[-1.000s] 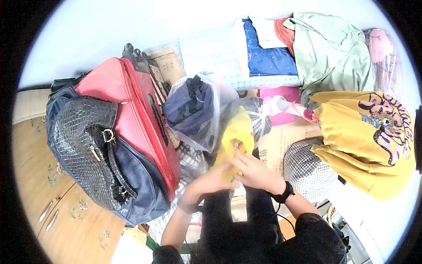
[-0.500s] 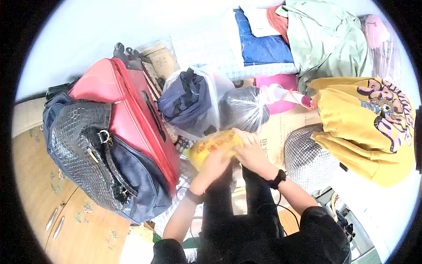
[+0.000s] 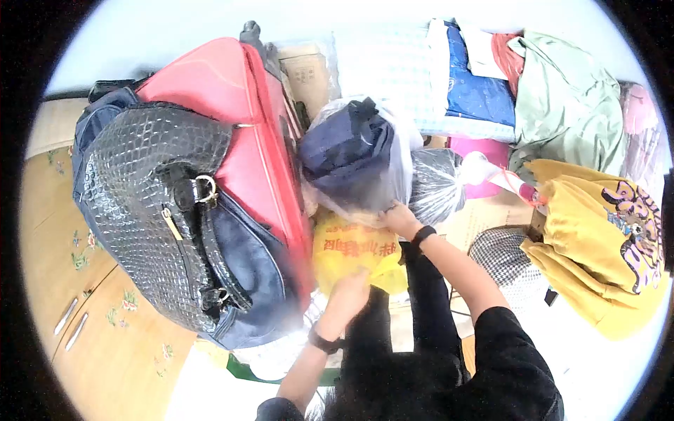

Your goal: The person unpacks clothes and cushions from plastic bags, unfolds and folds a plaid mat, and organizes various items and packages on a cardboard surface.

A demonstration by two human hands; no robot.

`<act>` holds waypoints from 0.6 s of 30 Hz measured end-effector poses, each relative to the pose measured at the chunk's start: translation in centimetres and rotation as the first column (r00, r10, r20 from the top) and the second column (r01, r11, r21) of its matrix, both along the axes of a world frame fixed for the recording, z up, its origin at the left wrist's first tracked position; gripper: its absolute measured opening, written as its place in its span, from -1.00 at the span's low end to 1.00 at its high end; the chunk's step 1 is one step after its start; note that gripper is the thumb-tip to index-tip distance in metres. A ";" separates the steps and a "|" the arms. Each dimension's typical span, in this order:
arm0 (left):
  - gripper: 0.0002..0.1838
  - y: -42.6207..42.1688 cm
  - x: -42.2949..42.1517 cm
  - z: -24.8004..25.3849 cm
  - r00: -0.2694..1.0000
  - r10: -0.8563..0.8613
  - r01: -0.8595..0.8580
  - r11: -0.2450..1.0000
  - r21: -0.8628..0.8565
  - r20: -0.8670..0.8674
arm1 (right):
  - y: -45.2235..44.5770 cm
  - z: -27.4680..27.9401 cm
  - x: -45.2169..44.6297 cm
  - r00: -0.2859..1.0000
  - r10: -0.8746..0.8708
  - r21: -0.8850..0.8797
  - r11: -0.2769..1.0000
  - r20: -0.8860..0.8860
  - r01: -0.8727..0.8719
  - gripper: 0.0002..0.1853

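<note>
So the yellow bag (image 3: 359,245) with the red print is right between the person's hands. The left hand (image 3: 349,296) is on its near edge, seemingly to steady it, but blur hides the fingers, so no telling if they're gripping or just pressing. The right hand (image 3: 400,219) is at its top corner, fingers curled in and looking pinched on the bottom edge of a clear bag (image 3: 401,165), probably because that floppy plastic hangs right over the yellow one.

Just beyond those fingers, a navy bundle (image 3: 344,144) fills the clear bag. Right beside it there's a dark bag (image 3: 437,186), bunched at the neck, presumably so nothing spills. Left of the fingers stands a red suitcase (image 3: 256,165), with a black textured bag (image 3: 151,165) slouched against it. Well off to the right is a yellow garment (image 3: 597,238). Farthest out, a pale green cloth (image 3: 572,102) lies draped beside a blue packet (image 3: 479,88).
</note>
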State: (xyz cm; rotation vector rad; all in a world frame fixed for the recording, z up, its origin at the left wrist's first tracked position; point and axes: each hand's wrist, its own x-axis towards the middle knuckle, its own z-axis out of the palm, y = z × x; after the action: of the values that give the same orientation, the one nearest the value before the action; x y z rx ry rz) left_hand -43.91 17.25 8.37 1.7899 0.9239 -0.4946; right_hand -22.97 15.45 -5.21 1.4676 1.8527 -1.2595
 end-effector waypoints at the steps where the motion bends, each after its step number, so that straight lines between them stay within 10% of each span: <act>1: -0.68 0.0 -0.7 0.1 1.000 -0.003 0.003 1.000 0.000 0.017 | 0.2 -0.6 -0.2 0.998 0.001 0.232 0.973 0.059 -0.015 -0.69; 4: -0.63 -0.2 -2.1 -1.0 0.997 0.029 -0.028 0.999 -0.018 0.076 | 6.6 2.6 0.8 0.985 -0.128 0.690 0.703 -0.119 0.175 -0.67; 12: -0.61 1.0 -2.0 -3.1 0.965 0.242 -0.239 0.970 -0.048 0.100 | 22.5 -2.5 3.0 0.977 -0.012 0.915 0.352 0.213 -0.195 -0.11; 15: -0.59 0.8 -2.0 -4.2 0.971 0.232 -0.223 0.967 -0.126 0.058 | 23.3 -6.3 3.0 0.974 -0.099 0.734 0.673 0.206 -0.087 -0.06; 18: -0.55 0.9 -1.8 -4.2 0.976 0.215 -0.205 0.964 -0.169 0.041 | 23.9 -5.8 2.9 0.991 -0.015 0.495 0.867 0.135 -0.054 -0.57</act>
State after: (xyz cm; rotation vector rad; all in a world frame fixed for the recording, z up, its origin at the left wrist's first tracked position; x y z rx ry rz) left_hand -45.71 18.14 4.18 1.5303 0.9904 -0.3685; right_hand -20.08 39.30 -11.00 1.7312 2.1939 -0.6664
